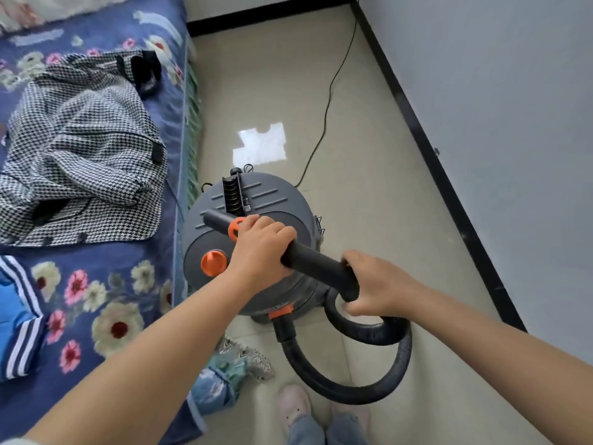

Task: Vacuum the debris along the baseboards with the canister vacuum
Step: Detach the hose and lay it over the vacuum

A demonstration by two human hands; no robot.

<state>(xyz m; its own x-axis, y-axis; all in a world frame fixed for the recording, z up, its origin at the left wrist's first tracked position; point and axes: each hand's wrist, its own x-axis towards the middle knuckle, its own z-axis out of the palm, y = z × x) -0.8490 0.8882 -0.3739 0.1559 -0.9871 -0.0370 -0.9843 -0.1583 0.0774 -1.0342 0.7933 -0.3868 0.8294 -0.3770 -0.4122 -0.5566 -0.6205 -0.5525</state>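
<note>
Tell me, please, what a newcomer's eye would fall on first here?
Probably the two hands at centre: the left hand and right hand both grip the black wand above the grey vacuum. Next, the checked jacket on the floral bed at left, and the black baseboard along the right wall.

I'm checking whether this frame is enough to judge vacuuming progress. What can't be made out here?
Head view only:
- Debris along the baseboard: too small to tell.
- Where the power cord plugs in: cut off by the top edge.
- The wand middle: covered by the left hand.
- The right hand fingers: wrapped behind the wand.
- The canister switch state: unreadable.
</note>
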